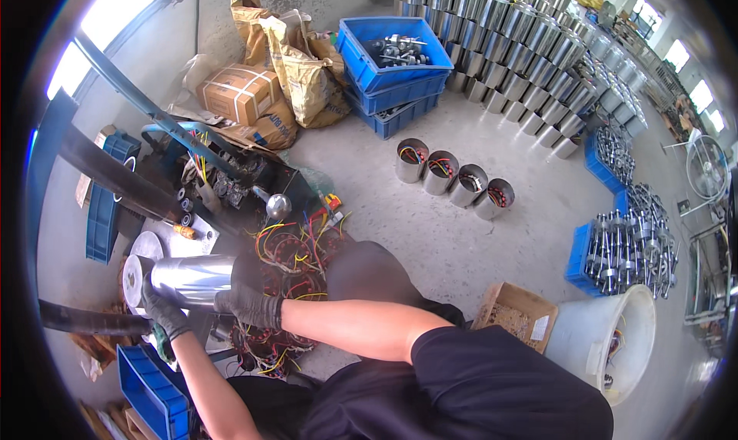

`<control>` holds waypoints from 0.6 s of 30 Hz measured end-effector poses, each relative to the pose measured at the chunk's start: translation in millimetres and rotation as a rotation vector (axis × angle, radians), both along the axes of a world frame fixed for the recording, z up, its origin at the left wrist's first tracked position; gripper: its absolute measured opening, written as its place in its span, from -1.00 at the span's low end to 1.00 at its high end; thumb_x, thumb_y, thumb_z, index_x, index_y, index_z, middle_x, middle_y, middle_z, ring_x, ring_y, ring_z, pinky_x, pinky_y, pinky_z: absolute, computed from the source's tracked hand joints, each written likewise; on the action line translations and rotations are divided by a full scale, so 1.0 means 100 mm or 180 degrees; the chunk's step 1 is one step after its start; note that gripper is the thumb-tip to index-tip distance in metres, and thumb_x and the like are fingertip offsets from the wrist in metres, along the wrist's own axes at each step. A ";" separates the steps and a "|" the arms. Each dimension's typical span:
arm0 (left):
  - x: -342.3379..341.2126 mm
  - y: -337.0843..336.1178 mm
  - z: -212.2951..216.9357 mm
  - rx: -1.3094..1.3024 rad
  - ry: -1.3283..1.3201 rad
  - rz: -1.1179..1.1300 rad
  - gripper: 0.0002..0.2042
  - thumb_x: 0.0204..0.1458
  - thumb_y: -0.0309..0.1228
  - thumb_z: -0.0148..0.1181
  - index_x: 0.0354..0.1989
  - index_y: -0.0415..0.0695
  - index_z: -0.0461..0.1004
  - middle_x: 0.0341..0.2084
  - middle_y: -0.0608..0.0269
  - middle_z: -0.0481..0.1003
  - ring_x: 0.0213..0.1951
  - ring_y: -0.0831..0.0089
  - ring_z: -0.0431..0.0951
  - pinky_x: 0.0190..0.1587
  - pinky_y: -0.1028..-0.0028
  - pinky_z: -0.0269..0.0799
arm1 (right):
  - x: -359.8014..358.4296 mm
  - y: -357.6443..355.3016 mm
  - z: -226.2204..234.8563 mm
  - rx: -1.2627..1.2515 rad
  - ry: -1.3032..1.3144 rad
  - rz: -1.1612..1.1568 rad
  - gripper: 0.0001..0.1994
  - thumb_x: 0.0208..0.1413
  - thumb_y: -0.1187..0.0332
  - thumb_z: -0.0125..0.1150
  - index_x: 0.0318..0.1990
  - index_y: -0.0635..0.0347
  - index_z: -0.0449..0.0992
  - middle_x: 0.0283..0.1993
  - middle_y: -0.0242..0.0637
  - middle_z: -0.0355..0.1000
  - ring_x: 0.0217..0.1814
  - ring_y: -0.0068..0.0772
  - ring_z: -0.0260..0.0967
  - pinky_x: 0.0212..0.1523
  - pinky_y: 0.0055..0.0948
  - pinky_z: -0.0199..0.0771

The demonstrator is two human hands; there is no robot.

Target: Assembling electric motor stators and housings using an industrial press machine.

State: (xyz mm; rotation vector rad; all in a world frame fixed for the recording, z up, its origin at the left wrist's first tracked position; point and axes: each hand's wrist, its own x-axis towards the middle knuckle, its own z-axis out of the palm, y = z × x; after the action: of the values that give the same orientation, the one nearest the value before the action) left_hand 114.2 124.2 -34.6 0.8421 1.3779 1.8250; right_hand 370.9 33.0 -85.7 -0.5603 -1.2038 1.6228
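Steel cylinder (196, 280) held level over the wiring (296, 263).
It is steadied by both gloved hands: left hand (164, 309) fingers wrapped beneath, right hand (250, 305) fingers clamped at its end.

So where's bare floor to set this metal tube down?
Bare concrete lies between the four short cylinders and the cardboard box, and right toward the blue rotor crate. The bench under both hands, heaped with wires, is crowded.

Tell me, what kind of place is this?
Probably a factory workshop where motors get built. Rows of shiny metal cans cover the floor, blue crates hold metal parts, and gloved hands hold a metal tube near coloured wires.
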 end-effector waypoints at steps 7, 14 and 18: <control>0.20 -0.48 0.85 0.0840 0.0610 -0.0307 -0.51 0.33 -0.27 0.05 0.37 -0.22 0.40 0.27 0.02 0.46 0.26 0.16 0.48 0.35 0.16 0.38 | 0.16 -0.41 0.42 0.0235 0.0586 0.0141 -0.70 0.43 0.24 0.04 -0.35 0.18 0.54 -0.28 -0.37 0.55 -0.19 -0.57 0.43 -0.09 -0.42 0.49; 0.38 0.15 0.84 0.0006 0.2214 -0.0567 -0.49 0.29 -0.35 0.17 0.39 -0.25 0.37 0.25 -0.03 0.48 0.24 0.23 0.48 0.29 0.25 0.37 | -0.13 -0.22 0.43 -0.1960 0.1375 -0.0934 -0.86 0.14 0.28 0.22 -0.32 0.14 0.55 -0.26 -0.34 0.47 -0.20 -0.44 0.40 -0.14 -0.34 0.46; 1.03 -0.03 1.27 -0.1884 0.3878 -0.0343 -0.50 0.32 -0.15 0.15 0.33 -0.19 0.45 0.13 0.04 0.59 0.07 0.22 0.58 0.16 0.31 0.43 | -0.03 -0.23 0.68 -0.1638 0.0260 -0.0561 -0.80 0.01 0.20 0.32 -0.37 0.11 0.54 -0.28 -0.30 0.42 -0.25 -0.41 0.36 -0.21 -0.30 0.41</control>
State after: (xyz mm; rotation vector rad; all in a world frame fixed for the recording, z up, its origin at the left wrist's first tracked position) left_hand 217.6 121.3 92.3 1.7220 2.3252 0.5984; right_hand 368.0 10.4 -17.2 -0.8851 -0.6485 1.7846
